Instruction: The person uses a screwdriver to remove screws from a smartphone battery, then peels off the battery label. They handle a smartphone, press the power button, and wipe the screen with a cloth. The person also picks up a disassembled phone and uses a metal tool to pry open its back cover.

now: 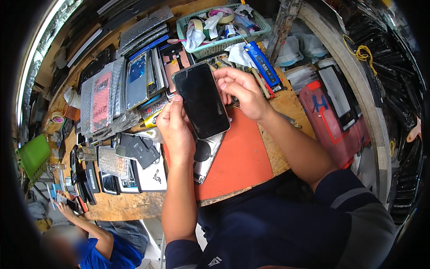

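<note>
A black phone screen (pixel 204 105), dark and tilted, is held up over an orange mat (pixel 242 157). My left hand (pixel 175 127) is closed at its left edge, thumb and fingers pinched near the side. At the right edge, my right hand (pixel 244 92) has its fingers curled against the upper side. Below the screen, a silver device housing (pixel 208 157) with a dark round patch lies on the mat, partly covered by the screen and my left hand. Whether a phone body is attached behind the screen is hidden.
Bubble-wrapped parts (pixel 105 98) stand stacked on the left. A green basket (pixel 224 42) of tapes and tissue sits at the back, beside a blue electric screwdriver-like tool (pixel 262 62). A red case (pixel 329 121) lies on the right. Another person's hand (pixel 67 208) holds a phone at lower left.
</note>
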Tool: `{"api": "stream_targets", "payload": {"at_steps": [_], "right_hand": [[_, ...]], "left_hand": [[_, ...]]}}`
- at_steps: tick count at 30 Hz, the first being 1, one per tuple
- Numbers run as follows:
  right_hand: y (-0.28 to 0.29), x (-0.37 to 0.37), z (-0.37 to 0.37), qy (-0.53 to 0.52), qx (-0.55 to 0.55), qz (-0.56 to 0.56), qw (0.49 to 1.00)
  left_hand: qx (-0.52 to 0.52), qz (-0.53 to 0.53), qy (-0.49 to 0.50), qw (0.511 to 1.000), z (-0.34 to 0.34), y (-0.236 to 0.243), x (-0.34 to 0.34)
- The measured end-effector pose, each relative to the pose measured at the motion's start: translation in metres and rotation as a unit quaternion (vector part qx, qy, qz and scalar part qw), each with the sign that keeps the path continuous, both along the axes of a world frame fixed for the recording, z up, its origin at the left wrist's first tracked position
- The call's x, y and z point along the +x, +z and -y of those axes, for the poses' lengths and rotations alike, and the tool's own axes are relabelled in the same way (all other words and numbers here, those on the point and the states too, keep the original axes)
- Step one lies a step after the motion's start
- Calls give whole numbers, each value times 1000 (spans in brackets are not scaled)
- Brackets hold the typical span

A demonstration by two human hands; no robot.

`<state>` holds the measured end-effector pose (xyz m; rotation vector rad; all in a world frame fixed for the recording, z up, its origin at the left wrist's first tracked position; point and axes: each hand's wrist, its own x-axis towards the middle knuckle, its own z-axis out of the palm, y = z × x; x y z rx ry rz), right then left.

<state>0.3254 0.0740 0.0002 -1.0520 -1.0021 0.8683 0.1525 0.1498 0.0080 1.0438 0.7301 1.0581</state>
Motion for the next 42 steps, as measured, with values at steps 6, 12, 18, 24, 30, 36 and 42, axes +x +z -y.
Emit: {"api": "stream_targets", "payload": {"at_steps": [6, 12, 18, 24, 30, 36, 42], "right_hand": [[1, -2, 1, 9, 12, 3, 1000], [3, -1, 3, 13, -5, -8, 1000], [7, -3, 4, 109, -18, -5, 994], [11, -19, 12, 124, -31, 107, 986], [3, -22, 9, 39, 6, 293, 955], [11, -19, 11, 107, -14, 51, 993], [-2, -12, 6, 88, -11, 64, 994]], "left_hand": [[-7, 14, -3, 1000, 1, -1, 0], [-8, 32, -15, 999, 0, -2, 0], [31, 54, -8, 998, -3, -2, -3], [11, 64, 16, 998, 0, 6, 2], [58, 58, -11, 997, -14, -13, -6], [4, 71, -1, 997, -4, 1, -2], [11, 84, -26, 996, -8, -7, -6]]}}
